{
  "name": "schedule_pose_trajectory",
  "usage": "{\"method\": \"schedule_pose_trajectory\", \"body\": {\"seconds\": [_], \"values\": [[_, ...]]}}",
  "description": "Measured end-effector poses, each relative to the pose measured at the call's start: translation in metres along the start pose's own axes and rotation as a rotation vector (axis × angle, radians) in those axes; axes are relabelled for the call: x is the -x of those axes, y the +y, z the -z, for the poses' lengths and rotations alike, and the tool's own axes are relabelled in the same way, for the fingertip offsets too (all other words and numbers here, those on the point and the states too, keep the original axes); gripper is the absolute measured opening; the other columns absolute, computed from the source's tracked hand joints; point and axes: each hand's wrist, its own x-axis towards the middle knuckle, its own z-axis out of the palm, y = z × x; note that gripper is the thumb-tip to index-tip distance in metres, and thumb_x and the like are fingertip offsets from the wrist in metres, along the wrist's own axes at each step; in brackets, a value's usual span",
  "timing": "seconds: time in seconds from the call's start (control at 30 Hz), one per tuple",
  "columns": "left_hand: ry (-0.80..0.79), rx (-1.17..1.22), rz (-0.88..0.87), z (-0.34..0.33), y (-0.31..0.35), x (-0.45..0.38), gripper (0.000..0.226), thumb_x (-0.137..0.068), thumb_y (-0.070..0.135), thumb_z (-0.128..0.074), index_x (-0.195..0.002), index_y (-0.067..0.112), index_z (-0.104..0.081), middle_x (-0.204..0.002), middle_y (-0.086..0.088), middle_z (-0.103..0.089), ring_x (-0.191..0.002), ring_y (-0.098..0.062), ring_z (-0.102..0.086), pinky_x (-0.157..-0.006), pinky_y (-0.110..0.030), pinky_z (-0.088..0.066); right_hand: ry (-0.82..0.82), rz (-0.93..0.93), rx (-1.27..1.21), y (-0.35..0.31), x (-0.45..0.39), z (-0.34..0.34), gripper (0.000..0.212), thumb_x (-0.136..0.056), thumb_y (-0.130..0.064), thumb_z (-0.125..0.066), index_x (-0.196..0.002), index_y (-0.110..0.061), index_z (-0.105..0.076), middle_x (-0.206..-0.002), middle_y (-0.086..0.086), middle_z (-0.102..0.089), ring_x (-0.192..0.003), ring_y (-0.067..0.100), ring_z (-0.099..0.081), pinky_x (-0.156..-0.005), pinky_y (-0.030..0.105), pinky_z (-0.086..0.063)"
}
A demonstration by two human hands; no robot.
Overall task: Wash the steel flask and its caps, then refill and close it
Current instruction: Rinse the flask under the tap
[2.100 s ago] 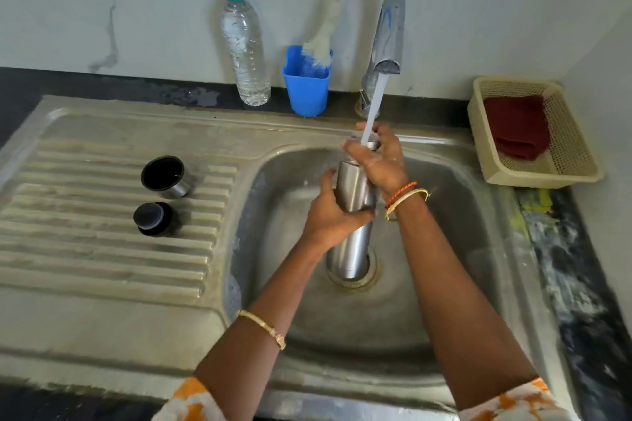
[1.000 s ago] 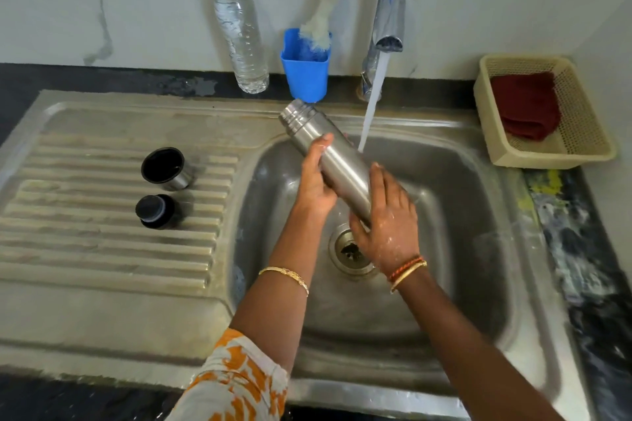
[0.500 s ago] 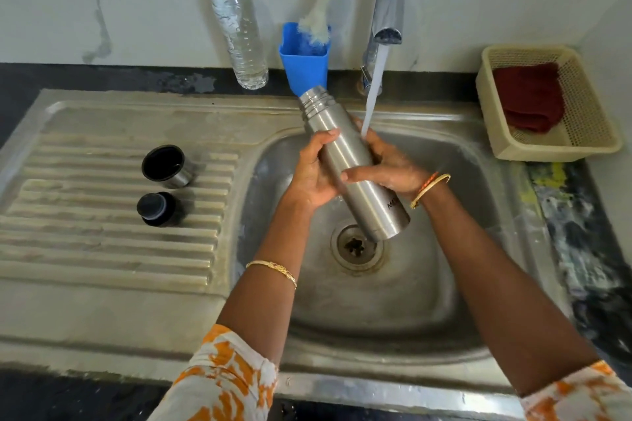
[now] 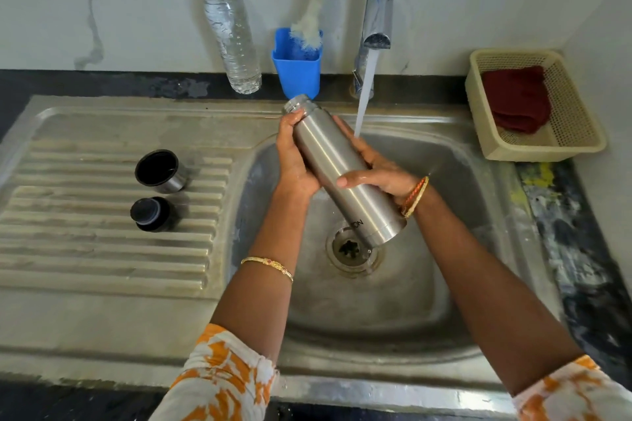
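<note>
Over a steel sink (image 4: 478, 181), a person holds an uncapped flask (image 4: 342, 171) tilted, its open mouth up and toward the wall, its base low above the drain (image 4: 352, 249). The left hand (image 4: 295, 161) is curled round the flask's upper body from the left; the right hand (image 4: 379, 171) cups it from the right, thumb laid across the front of the steel. Both hands look wet.

Water runs from the tap (image 4: 378, 10) in a stream that falls just right of the flask's neck, behind the right hand's fingers.

On the ribbed drainboard (image 4: 85, 249), well left of the basin, stand the two caps: a steel-sided cup cap (image 4: 159, 171), open side up, and nearer the person a black stopper (image 4: 152, 214).

Along the wall behind the sink stand a clear plastic bottle (image 4: 232, 34) with a green cap and a blue holder (image 4: 297, 68) with a bottle brush (image 4: 313, 20) standing in it, its handle leaning on the wall. On the dark bench (image 4: 564, 222) at right sits a cream basket (image 4: 578, 133) with a folded maroon cloth (image 4: 516, 99) inside.
</note>
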Motion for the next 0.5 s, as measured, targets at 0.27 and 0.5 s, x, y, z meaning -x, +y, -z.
{"method": "schedule_pose_trajectory", "body": {"seconds": [0.27,0.5], "values": [[0.255,-0.219,0.184,-0.025,0.002,0.0,0.045,-0.075,0.045,-0.076,-0.105,0.015,-0.062,-0.099,-0.013,-0.068,-0.094,-0.028,-0.066,-0.091,-0.045,-0.053,0.362,0.093,0.888,0.002,-0.004,-0.018,0.113,-0.071,-0.04,-0.075,-0.147,-0.045,0.007,-0.118,0.015,-0.043,-0.098,0.033,-0.056,-0.072,0.033,-0.047],[0.033,-0.054,0.068,-0.02,0.007,-0.002,0.041,-0.083,0.037,-0.064,-0.113,0.009,-0.06,-0.091,-0.011,-0.065,-0.083,-0.025,-0.066,-0.086,-0.041,-0.055,0.056,-0.06,0.102,-0.001,-0.002,0.021,0.115,-0.064,-0.023,-0.085,-0.148,-0.042,-0.01,-0.128,-0.011,-0.044,-0.113,0.014,-0.052,-0.094,0.032,-0.049]]}}
